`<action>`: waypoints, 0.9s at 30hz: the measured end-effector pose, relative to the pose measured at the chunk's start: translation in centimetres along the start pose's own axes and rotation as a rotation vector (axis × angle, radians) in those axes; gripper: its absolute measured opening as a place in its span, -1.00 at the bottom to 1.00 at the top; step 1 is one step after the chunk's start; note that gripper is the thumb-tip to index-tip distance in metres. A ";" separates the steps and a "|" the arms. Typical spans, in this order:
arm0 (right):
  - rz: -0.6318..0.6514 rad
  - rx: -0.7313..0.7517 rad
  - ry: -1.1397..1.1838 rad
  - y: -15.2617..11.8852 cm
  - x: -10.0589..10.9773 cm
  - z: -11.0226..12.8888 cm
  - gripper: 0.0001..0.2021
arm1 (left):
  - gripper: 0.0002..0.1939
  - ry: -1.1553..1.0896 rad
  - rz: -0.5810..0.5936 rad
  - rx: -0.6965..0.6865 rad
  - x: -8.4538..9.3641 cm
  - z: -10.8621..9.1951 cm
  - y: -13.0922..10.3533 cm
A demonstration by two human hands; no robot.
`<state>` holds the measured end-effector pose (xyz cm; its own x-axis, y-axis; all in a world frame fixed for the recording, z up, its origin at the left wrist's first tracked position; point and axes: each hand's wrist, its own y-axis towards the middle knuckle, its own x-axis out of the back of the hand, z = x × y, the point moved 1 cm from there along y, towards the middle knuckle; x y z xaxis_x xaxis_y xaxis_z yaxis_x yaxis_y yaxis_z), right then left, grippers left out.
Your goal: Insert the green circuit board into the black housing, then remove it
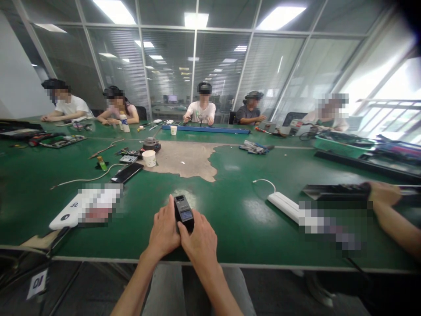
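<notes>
Near the front edge of the green table, a small black device with a little lit screen [186, 215] stands between my two hands. My left hand [162, 232] is closed along its left side, thumb against the lower part. On the other side my right hand [200, 237] wraps round it, the thumb lying by its lower front below the screen. The device is tilted slightly, its face toward me. Its lower end is hidden behind my fingers, and I cannot tell whether it touches the table.
To the left lie a white device [66, 210], partly blurred, and a black phone-like slab [128, 173]. A paper cup [149, 158] stands beyond. At right are a white power strip [284, 206] and another person's hand [384, 193] on a black channel [335, 191]. Several people sit across the table.
</notes>
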<state>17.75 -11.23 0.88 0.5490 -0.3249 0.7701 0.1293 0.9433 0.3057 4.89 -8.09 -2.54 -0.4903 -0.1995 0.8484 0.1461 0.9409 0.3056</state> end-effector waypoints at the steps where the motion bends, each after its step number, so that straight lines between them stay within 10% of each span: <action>1: 0.011 -0.002 -0.008 -0.1 -0.2 -0.1 -0.65 | -0.09 0.005 -0.001 0.001 0.0 0.0 0.0; 18: -0.168 0.092 0.248 1.3 0.9 0.4 -0.63 | -0.03 -0.003 0.026 0.021 0.1 0.0 0.1; 27: -0.244 -0.035 0.115 1.6 1.9 -6.1 -0.61 | 0.26 0.059 0.051 0.092 -0.2 0.3 0.4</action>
<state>24.07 -9.89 -0.62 0.5879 -0.5350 0.6067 0.2966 0.8404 0.4537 4.78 -7.59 -2.75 -0.4328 -0.1638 0.8865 0.0884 0.9709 0.2225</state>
